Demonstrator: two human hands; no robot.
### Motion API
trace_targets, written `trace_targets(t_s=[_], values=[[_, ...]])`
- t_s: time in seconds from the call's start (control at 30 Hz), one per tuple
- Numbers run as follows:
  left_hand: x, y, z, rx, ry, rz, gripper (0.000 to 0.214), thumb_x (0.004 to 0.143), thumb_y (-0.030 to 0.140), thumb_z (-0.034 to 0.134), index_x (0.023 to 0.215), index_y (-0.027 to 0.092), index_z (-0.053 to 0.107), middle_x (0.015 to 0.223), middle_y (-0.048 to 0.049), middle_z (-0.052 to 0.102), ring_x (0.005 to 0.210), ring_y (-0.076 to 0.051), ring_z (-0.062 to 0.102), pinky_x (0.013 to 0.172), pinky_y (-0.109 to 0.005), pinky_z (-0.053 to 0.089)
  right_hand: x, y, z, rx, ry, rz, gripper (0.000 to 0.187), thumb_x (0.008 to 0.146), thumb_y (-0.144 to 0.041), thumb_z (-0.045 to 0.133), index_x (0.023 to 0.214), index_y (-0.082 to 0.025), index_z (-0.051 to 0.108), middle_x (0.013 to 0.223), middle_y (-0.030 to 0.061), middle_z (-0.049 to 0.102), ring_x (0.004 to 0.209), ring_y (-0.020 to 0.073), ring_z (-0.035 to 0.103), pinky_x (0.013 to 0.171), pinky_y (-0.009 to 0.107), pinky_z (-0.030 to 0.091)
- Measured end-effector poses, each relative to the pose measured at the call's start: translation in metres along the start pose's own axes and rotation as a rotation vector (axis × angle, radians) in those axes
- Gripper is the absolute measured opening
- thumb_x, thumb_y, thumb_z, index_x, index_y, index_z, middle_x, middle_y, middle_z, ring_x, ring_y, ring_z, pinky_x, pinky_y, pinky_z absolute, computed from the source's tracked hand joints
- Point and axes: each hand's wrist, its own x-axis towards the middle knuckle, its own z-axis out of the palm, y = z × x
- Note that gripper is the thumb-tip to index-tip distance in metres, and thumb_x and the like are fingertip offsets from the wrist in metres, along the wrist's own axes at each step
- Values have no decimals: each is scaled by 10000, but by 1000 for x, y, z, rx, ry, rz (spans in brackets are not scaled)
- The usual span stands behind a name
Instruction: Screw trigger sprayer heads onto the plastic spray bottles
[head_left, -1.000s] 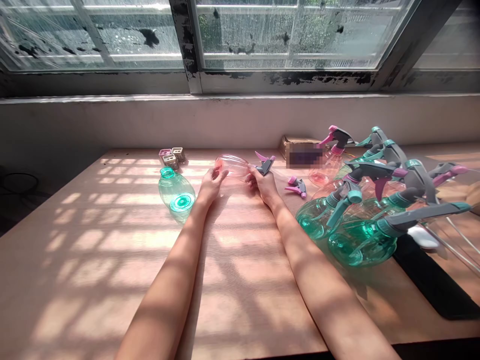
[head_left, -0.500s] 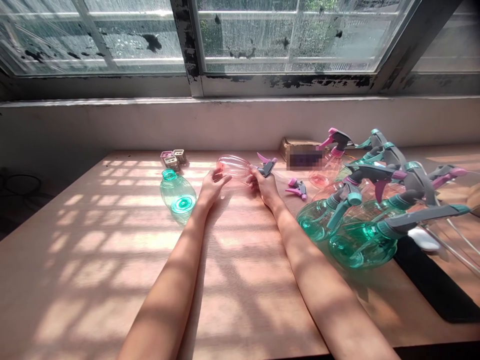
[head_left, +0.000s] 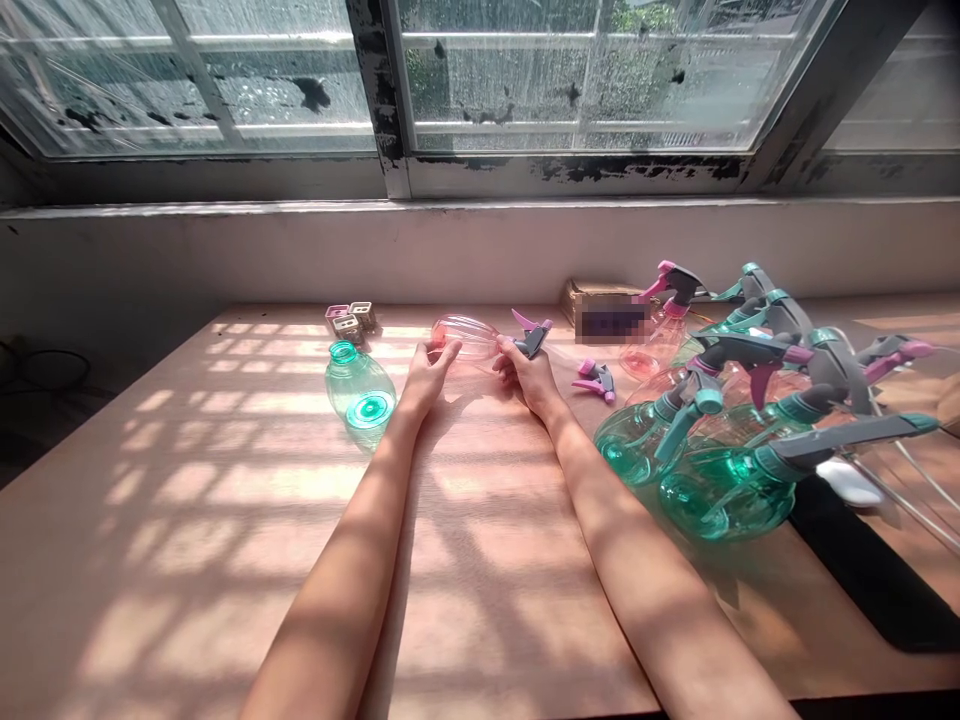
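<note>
A clear pink bottle (head_left: 466,337) lies on its side in the air between my hands, its base to the left and its neck to the right. My left hand (head_left: 429,378) is closed around the base end, thumb along the near side. At the neck, my right hand (head_left: 527,375) pinches the grey trigger spray head (head_left: 534,338) with a pink lever; the fingers hide where head and bottle meet. A second pink and grey spray head (head_left: 596,381) lies just right of that hand. Left of my left hand stands a green bottle (head_left: 360,395) without a head.
Several green and pink spray bottles (head_left: 727,490) with heads fitted crowd the right side. Behind them sits a cardboard box (head_left: 607,310). Small pencil sharpeners (head_left: 348,322) stand at the back left. A black mat (head_left: 877,570) and a white mouse (head_left: 849,482) are at the right.
My left thumb has come in against the pink bottle, where it was held out before. The right hand keeps its place at the neck. The whole view has shifted slightly.
</note>
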Motion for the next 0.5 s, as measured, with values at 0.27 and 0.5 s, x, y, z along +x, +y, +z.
trace_targets(t_s=[0.27,0.5], values=[[2,-3,1,-16,-15,39,350,970,352,714,1267,174,661,1332,-103,680,1197,-278,674,1018,-524,564,1,0,-1,-8,14,-2,269,1029,-398,673,908,-158,682,736,-50,663,515,89,585,489,222,513],[0,-2,-1,5,-61,54,350,972,335,713,1279,176,656,1317,-99,686,1163,-267,689,992,-506,583,-1,-2,-1,2,27,-13,304,1029,-428,667,884,-161,686,700,-57,665,494,90,585,487,227,514]])
